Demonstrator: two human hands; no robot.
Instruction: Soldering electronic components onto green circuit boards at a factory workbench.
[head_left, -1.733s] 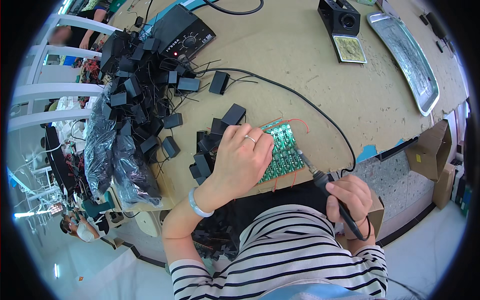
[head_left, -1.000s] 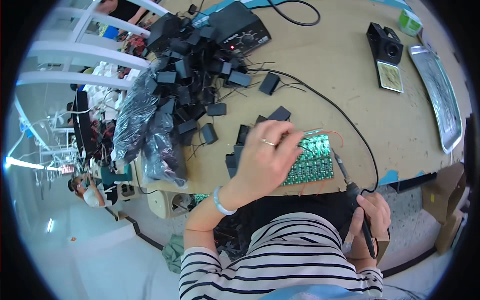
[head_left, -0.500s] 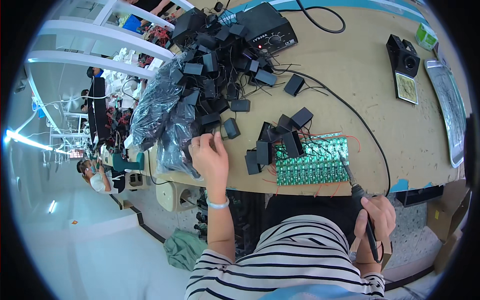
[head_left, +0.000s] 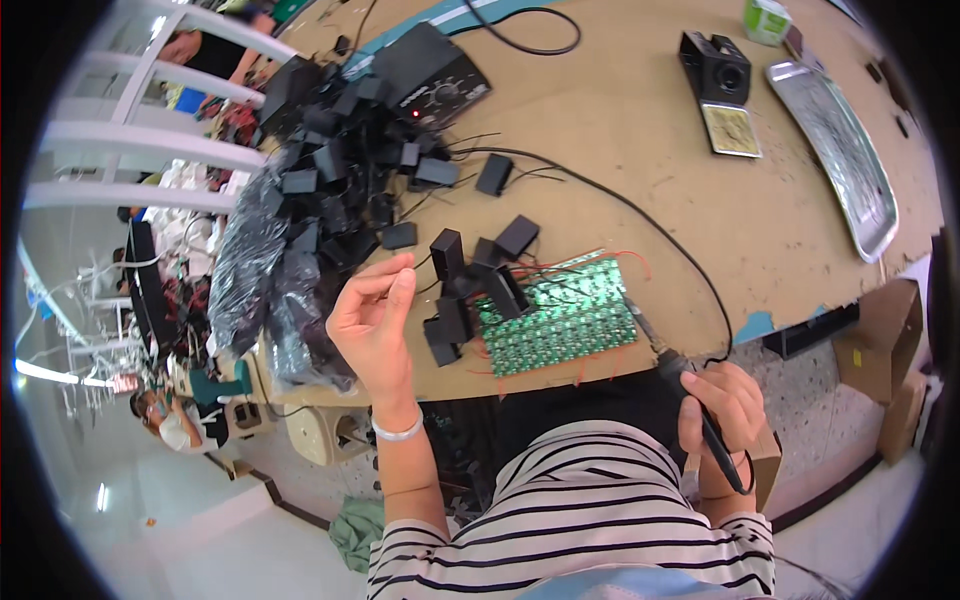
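My left hand (head_left: pixel 372 318) is closed in a pinch left of the circuit board. Thin dark wires run from its fingertips to a small black box (head_left: pixel 447 254), which stands at the edge of a cluster of similar boxes. My right hand (head_left: pixel 728 408) grips a soldering iron (head_left: pixel 706 418) by its black handle. The iron's tip points up and left at the right edge of the green circuit board (head_left: pixel 560 322). Red wires stick out around the board, and several black boxes (head_left: pixel 508 290) lie over its left side with their wires across it.
A heap of black wired boxes (head_left: pixel 330 160) and a plastic bag (head_left: pixel 245 260) lie at left. Behind is a soldering station (head_left: pixel 430 75), its cable (head_left: pixel 640 205) curving across the table. At right are an iron stand with sponge (head_left: pixel 717 75) and a metal tray (head_left: pixel 840 160). Other people sit beyond.
My left hand has moved away from the heap, and the black box beside it now stands by the cluster near the board. The whole view has shifted. The right hand keeps the iron at the board's edge.
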